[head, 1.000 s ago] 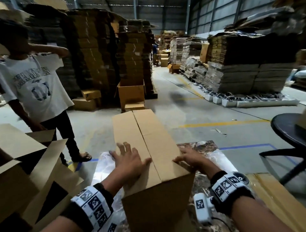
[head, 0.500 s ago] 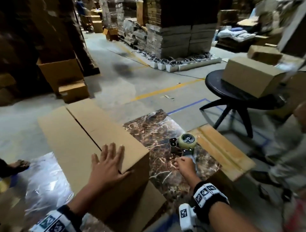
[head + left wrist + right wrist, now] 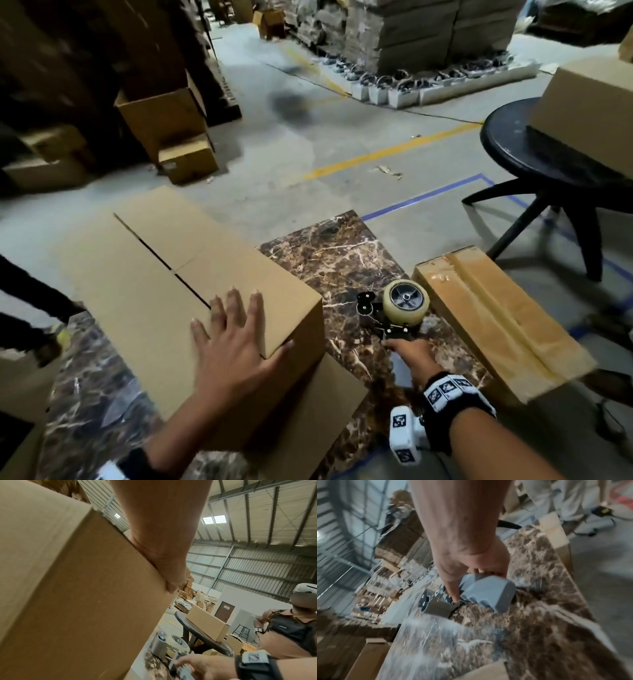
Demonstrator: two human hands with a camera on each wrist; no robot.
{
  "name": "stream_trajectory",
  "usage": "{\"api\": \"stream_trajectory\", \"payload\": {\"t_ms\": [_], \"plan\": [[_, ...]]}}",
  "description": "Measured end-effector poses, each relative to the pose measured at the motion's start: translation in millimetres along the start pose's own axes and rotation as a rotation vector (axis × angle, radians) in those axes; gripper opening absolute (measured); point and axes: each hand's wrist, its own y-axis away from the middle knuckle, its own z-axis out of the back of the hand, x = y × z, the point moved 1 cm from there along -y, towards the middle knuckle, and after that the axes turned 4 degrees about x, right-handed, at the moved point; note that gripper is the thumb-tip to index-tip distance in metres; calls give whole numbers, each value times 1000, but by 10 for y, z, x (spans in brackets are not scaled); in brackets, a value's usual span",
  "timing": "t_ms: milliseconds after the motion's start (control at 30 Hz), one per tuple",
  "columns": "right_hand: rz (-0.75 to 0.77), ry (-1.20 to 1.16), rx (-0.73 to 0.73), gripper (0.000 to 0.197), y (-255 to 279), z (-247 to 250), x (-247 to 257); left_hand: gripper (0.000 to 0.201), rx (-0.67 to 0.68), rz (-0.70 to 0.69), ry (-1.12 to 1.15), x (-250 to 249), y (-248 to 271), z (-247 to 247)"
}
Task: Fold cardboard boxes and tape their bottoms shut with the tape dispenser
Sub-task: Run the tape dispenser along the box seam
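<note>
A folded cardboard box (image 3: pixel 164 270) stands on the brown marbled table (image 3: pixel 346 267), its two top flaps closed with an untaped seam. My left hand (image 3: pixel 236 342) lies flat on the box's near right corner (image 3: pixel 96 601), fingers spread, thumb (image 3: pixel 171 586) over the edge. The tape dispenser (image 3: pixel 394 311) with a pale tape roll lies on the table to the right of the box. My right hand (image 3: pixel 409 353) is on its grey handle (image 3: pixel 486 593), fingers curled round it.
A taped box (image 3: pixel 496 318) lies at the table's right edge. A black round stool (image 3: pixel 534 157) carries another box (image 3: pixel 589 102) at the right. Stacks of flat cardboard stand behind. People stand at the far left (image 3: pixel 30 308) and right (image 3: pixel 291 626).
My right hand left the box top, moved right to the tape dispenser and took its handle. My head turned right and down. The left hand stays flat on the box.
</note>
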Motion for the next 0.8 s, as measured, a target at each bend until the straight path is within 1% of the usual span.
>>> {"api": "stream_trajectory", "payload": {"t_ms": [33,67,100,133,167,233,333,400,467,567,633,700,733,800], "plan": [[-74,-128,153,20,-31,-30,32,110,0,13,12,-73,32,-10],[-157,-217,295,19,-61,-43,69,108,7,30,19,-172,71,-18],[-228,-271,395,24,-104,-44,100,106,13,51,21,-284,123,-26],[-275,-290,466,26,-155,-36,158,104,18,77,25,-413,167,-25],[-291,-303,521,23,-194,-26,225,103,30,101,35,-545,205,-23],[-266,-359,584,16,-218,25,390,104,86,142,73,-812,236,-12],[-184,-407,560,20,-68,171,763,112,147,145,123,-1051,198,8],[-59,-384,532,22,149,276,1084,111,152,108,152,-1049,162,65],[76,-348,490,22,439,356,1385,102,107,37,134,-937,141,163],[268,-268,406,19,967,340,1792,77,34,-131,14,-653,66,292],[365,-210,375,17,1338,173,2007,58,-2,-265,-20,-424,-9,341],[436,-128,352,17,1690,-82,2146,50,-79,-412,12,-219,-94,310],[460,-86,356,16,1860,-251,2199,46,-129,-454,28,-74,-142,286],[448,-52,414,12,2153,-609,2215,41,-230,-469,26,303,-272,231]]}}
